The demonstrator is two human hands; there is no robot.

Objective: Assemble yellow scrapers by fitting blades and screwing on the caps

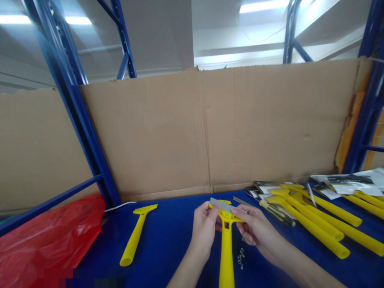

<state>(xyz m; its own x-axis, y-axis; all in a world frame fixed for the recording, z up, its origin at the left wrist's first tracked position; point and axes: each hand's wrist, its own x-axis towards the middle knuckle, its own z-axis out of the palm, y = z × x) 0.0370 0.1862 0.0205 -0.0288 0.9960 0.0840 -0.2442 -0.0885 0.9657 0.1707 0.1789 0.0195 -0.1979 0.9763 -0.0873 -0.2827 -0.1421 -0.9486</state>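
Observation:
A yellow scraper [227, 244] is held head-up over the blue surface, its handle toward me. A flat metal blade [222, 205] lies across its wide head. My left hand [204, 228] pinches the left end of the head and blade, thumb on top. At the right end, my right hand [255, 226] has its thumb and fingers closed on the head and blade. The fingers beneath are partly hidden. Just behind the head, a yellow piece [224, 202] and another thin metal blade [241, 201] show in part. Small metal screws [241, 258] lie below my right hand.
Another yellow scraper [136, 236] lies on the blue tabletop [168, 240] at left, near a red plastic bag [57, 232]. Right of my hands are a screwdriver [277, 213], several yellow scrapers [315, 220] and printed packets [354, 185]. A cardboard panel [207, 128] stands behind, between blue posts [90, 132].

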